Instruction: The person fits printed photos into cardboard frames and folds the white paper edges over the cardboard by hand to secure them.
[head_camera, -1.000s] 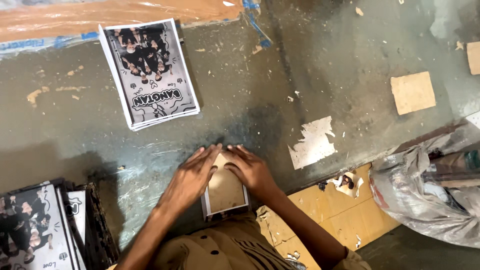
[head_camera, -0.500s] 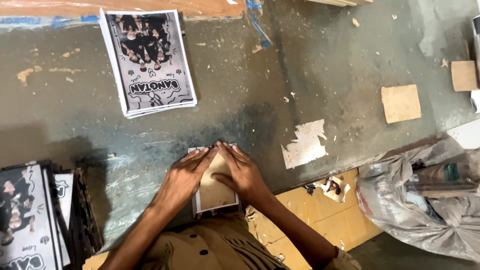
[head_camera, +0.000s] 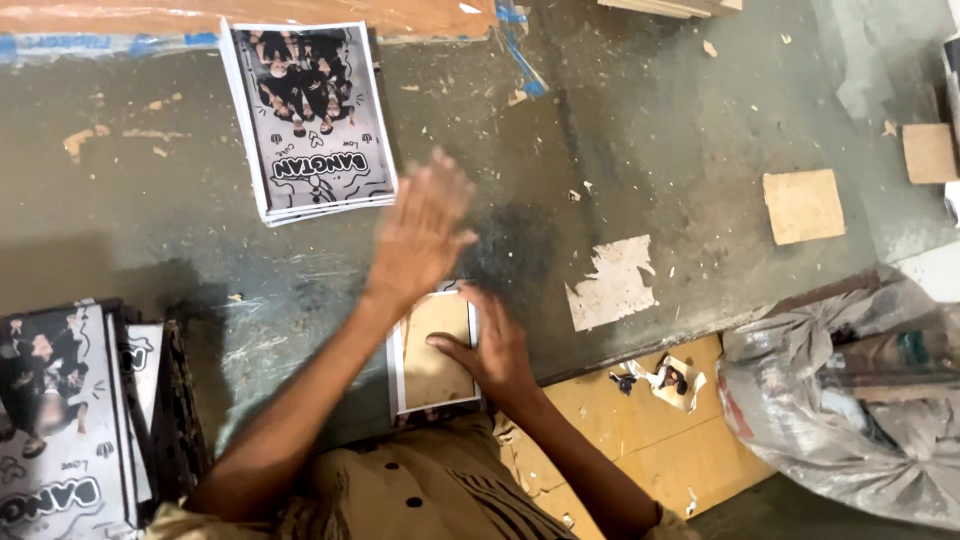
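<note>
A small brown cardboard panel with a white border (head_camera: 432, 350) lies on the worn grey-green table near its front edge. My right hand (head_camera: 492, 350) rests flat on the panel's right side, thumb across it. Blurred with motion, my left hand (head_camera: 425, 232) is lifted above the table with its fingers spread, holding nothing, between the panel and a stack of black-and-white printed sheets (head_camera: 308, 118) at the far left.
A second stack of printed sheets (head_camera: 60, 420) sits at the near left beside a dark crate (head_camera: 180, 400). A torn paper scrap (head_camera: 615, 283) and square cardboard pieces (head_camera: 803, 205) lie to the right. A clear plastic bag (head_camera: 850, 400) slumps beyond the table edge.
Both hands were pressed together on the panel. My left hand has since lifted off and swung up towards the far stack, while my right hand stays on the panel.
</note>
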